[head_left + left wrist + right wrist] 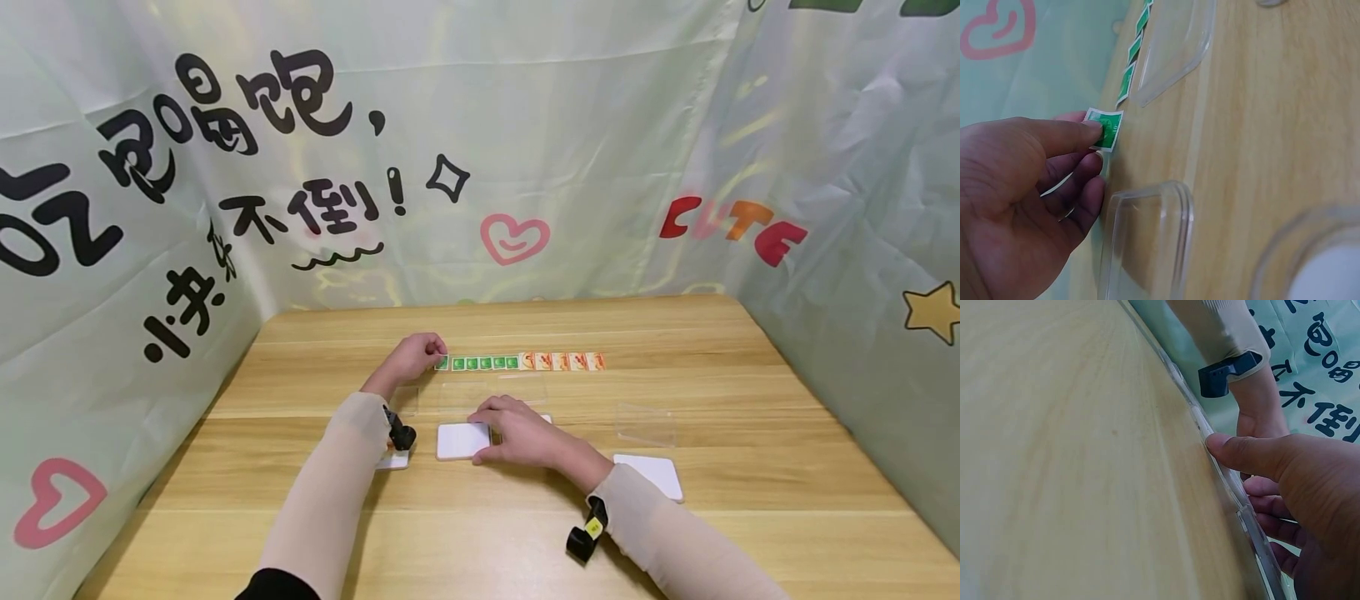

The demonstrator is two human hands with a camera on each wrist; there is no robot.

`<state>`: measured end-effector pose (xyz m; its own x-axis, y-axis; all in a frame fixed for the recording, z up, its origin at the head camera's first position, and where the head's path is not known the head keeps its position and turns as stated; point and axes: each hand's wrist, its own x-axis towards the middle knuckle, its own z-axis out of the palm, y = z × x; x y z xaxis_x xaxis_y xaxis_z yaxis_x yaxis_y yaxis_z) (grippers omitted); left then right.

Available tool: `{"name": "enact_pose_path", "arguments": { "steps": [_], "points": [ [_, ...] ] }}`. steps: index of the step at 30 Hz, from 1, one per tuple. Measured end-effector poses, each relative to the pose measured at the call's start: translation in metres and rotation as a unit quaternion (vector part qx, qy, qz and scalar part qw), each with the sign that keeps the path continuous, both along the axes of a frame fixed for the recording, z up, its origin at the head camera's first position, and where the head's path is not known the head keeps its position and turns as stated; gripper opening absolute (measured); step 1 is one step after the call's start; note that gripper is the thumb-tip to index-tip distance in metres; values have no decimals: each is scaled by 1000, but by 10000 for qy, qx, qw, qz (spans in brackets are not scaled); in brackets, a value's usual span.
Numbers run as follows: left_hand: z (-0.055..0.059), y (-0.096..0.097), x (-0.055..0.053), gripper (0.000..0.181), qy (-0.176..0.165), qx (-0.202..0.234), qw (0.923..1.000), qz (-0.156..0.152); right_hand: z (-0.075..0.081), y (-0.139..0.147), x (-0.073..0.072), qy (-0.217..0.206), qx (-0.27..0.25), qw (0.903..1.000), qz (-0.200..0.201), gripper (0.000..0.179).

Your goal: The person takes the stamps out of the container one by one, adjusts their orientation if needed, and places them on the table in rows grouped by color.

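Between thumb and index finger, my left hand pinches a small green card with a white border, at the left end of a row of similar green cards. The row continues rightward into small orange-and-white cards. My right hand spans a flat white-topped box, thumb at its near edge and index finger at its far edge. In the right wrist view, the thumb touches a thin clear rim; the other fingers are partly hidden behind it.
Clear plastic lids lie between the card row and the boxes; one clear lid is beside my left hand. Another white-topped box lies to the right, and one is partly under my left wrist. Printed cloth walls surround the wooden table.
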<state>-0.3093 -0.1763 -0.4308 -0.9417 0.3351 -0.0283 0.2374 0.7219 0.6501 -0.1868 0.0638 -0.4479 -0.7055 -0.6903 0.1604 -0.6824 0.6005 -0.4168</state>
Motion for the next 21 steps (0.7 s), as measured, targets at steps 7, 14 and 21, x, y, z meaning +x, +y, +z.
{"name": "enact_pose_path", "arguments": {
  "steps": [7,14,21],
  "points": [
    [-2,0,-1,3,16,-48,10000,22,0,0,0,1,38,10000,-6,58],
    [-4,3,0,5,15,-80,9999,87,1,0,0,31,32,10000,23,58],
    [-6,4,-2,5,105,-61,9999,46,0,0,-1,55,42,10000,12,59]
  ]
}}
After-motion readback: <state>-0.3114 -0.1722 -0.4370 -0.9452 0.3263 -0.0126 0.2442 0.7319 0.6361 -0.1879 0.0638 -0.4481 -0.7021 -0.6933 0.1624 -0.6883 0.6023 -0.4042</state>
